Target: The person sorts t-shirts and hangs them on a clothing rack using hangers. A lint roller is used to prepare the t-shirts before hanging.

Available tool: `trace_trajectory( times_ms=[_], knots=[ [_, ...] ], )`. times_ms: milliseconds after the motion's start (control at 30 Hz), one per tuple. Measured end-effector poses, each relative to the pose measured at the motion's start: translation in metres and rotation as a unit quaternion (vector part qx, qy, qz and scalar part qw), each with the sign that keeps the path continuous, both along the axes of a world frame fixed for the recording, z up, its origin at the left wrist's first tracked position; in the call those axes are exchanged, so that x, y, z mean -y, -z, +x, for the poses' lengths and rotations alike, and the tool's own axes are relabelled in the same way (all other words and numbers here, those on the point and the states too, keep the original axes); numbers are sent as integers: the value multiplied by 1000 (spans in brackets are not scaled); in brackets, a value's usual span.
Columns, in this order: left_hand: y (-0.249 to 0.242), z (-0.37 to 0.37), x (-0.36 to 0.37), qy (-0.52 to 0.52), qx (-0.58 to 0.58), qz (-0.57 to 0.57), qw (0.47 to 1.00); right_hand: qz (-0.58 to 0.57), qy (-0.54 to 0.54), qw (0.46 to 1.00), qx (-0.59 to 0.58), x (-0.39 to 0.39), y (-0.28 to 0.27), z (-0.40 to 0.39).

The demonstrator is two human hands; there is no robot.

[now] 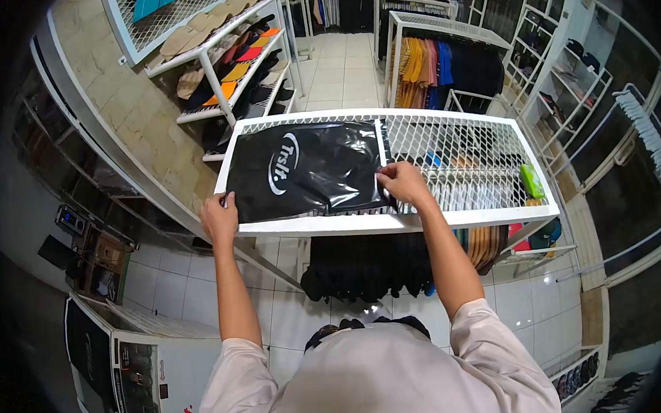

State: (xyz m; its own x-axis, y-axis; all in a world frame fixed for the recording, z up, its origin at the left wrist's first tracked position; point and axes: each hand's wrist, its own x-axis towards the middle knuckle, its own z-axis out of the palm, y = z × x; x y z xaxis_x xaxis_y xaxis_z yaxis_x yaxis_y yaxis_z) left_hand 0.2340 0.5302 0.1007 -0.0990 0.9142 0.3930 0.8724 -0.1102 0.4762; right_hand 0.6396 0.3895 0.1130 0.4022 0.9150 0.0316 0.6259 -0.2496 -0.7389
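A glossy black plastic bag with white lettering lies flat on the left part of a white mesh-topped rack. At the bag's lower left corner, my left hand pinches the edge between thumb and fingers. On the opposite side, my right hand has its fingers closed on the bag's right edge, beside a pale strip along that edge. A bright green packet rests on the mesh near the rack's right end.
Dark clothes hang beneath the rack's near edge. Shelves of caps stand at the left, beyond the rack. Another rack with yellow and blue clothes is behind. White hangers hang at the right.
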Motion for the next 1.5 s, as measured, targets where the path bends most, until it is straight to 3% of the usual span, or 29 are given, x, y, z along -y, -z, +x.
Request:
trace_trajectory(
  times_ms=[33,133,333,467,600,800,933,1067,1133,1267,1300,1333,1367,1400,1500],
  knots=[
    [7,-1,-3,9,6,47,999,-18,29,999,24,0,-2,-4],
    [0,0,-5,14,93,8,996,-48,57,995,69,-6,-9,-15],
    [4,3,-11,74,148,49,985,-157,65,976,139,-6,-30,-36],
    [12,4,-10,60,176,82,979,-186,36,973,134,-14,-26,-37],
    [10,5,-10,41,179,99,978,-143,33,985,92,-11,-20,-26],
    [19,5,-14,22,157,108,981,-26,173,983,63,29,-33,41],
    [25,7,-17,23,171,141,975,4,267,955,129,64,-31,115],
    [15,8,-12,5,151,68,986,-38,369,909,189,92,-33,139],
    [10,13,-6,20,188,99,977,2,381,868,318,100,-30,107],
    [8,10,-2,49,149,90,984,204,208,940,178,100,-21,28],
    [12,6,-4,48,145,89,984,177,178,966,63,101,-29,-8],
    [20,0,-9,109,238,108,959,143,144,979,13,105,-31,-36],
    [23,-7,-14,167,329,128,921,142,118,983,-15,105,-24,-58],
    [18,-18,-11,133,345,109,923,137,95,986,-6,105,-15,-75],
    [4,-52,9,48,249,163,953,88,13,992,-84,103,-11,-117]
  ],
)
